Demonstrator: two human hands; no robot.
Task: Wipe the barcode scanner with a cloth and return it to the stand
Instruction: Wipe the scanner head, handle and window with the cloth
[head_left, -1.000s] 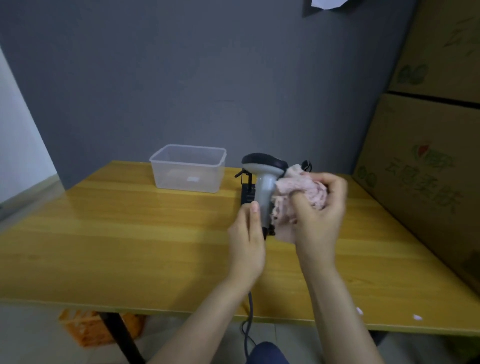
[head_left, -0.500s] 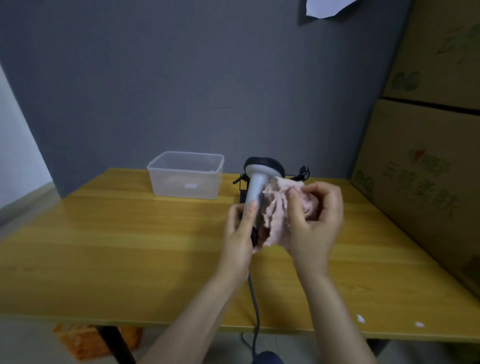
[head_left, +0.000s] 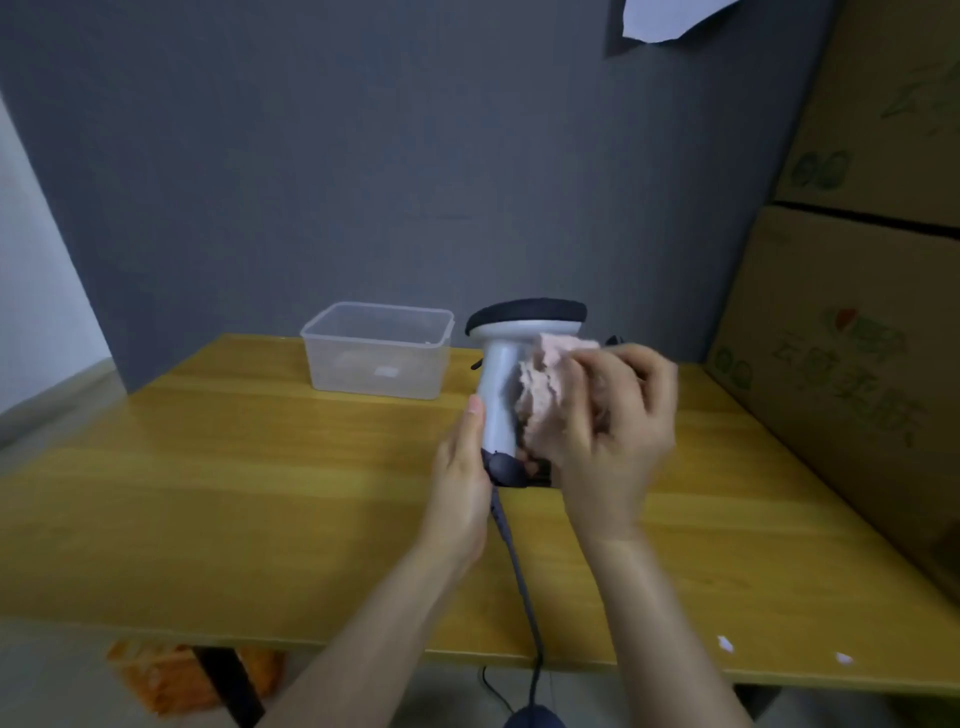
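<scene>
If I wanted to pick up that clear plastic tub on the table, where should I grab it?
Probably by the rim of the clear plastic tub, coming down from above. It stands upright, open, lidless, apart from the scanner, and its smooth walls look slippery. Pinching one long rim edge seems surest.

Both of your arms are bare from the bottom edge of the view up to the fingers: no sleeves, no cuffs, no gloves. Your left hand (head_left: 464, 480) has its thumb showing along the top, with a short, plain, unpainted nail at the tip. Your right hand (head_left: 613, 431) is blurred, so its finger and nail details cannot be made out. Neither wrist carries a watch, band or bracelet, and no ring is visible on the left fingers.
</scene>
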